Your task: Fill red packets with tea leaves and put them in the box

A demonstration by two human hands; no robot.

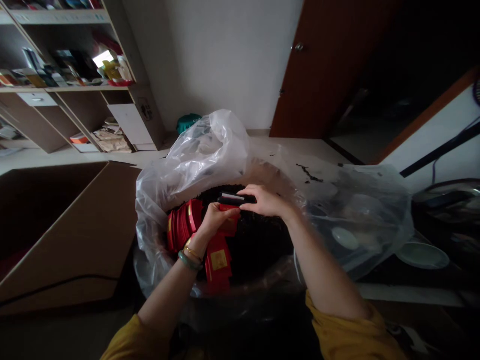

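My right hand [266, 201] is closed round a black stapler-like tool [231, 199] with a pale strip along its top. My left hand [216, 218] pinches a red packet [229, 227], its upper edge up against the tool; whether the jaws bite on it I cannot tell. Below both hands a large clear plastic bag [157, 185] stands rolled open, full of dark loose material like tea leaves [262, 242]. A row of red packets [180, 227] lies on the left of it, and more red packets with gold labels [218, 262] lie nearer me.
An open cardboard box [86, 230] stands at the left. Clear plastic sheeting [360, 215] spreads on the right, near a pale dish [422, 255]. Behind are a shelf unit [138, 100], a teal object [187, 122] and a brown door [322, 70]. Dark crumbs [309, 173] dot the floor.
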